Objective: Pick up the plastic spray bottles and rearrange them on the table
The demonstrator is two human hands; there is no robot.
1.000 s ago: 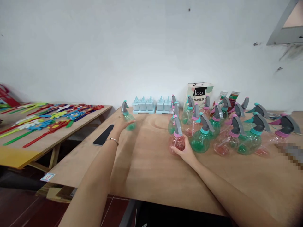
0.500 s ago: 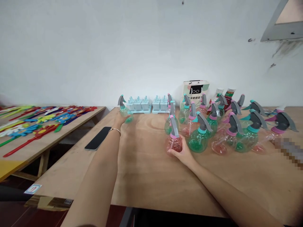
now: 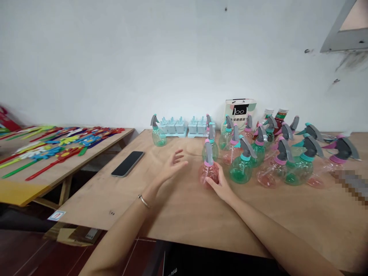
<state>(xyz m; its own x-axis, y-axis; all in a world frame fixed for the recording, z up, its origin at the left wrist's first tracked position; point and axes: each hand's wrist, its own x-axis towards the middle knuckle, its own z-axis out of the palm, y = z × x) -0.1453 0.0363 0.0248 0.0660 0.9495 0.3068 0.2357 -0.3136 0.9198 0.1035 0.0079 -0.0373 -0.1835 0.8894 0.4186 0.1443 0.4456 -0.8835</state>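
Pink sprayer (image 3: 207,165) upright on tabletop (image 3: 178,211), near green sprayer (image 3: 240,172); right grip (image 3: 222,187) wrapped round its bulb (image 3: 203,177), probably to steady it, trigger (image 3: 209,154) free. Left grip (image 3: 171,167) loosely parted, empty, between it and phone (image 3: 128,164).

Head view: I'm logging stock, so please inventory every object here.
Table: one, brown, centre
Side table: one, brown, left
Spray bottles: over ten, pink or green, mostly table's right
Popsicle moulds: two sets, blue, near wall
Paper bag: one, cream, near wall
Capped bottles: two, pale caps, behind spray bottles
Phone: one, black screen, table's left
Card: one, white-blue, table corner
Pixelated item: one, greyish, far right
Hand and flower sticks: many, multicoloured, side table
Sheet: one, yellow, side table's edge
Unclear item: one, red, far left
Cardboard: some, brown, below table
Lettered item: one, black, bottom centre
Wall frame: one, grey, upper right
Bracelet: one, silvery, left wrist
Left hand: one, bare, over table
Right hand: one, bare, round pink spray bottle
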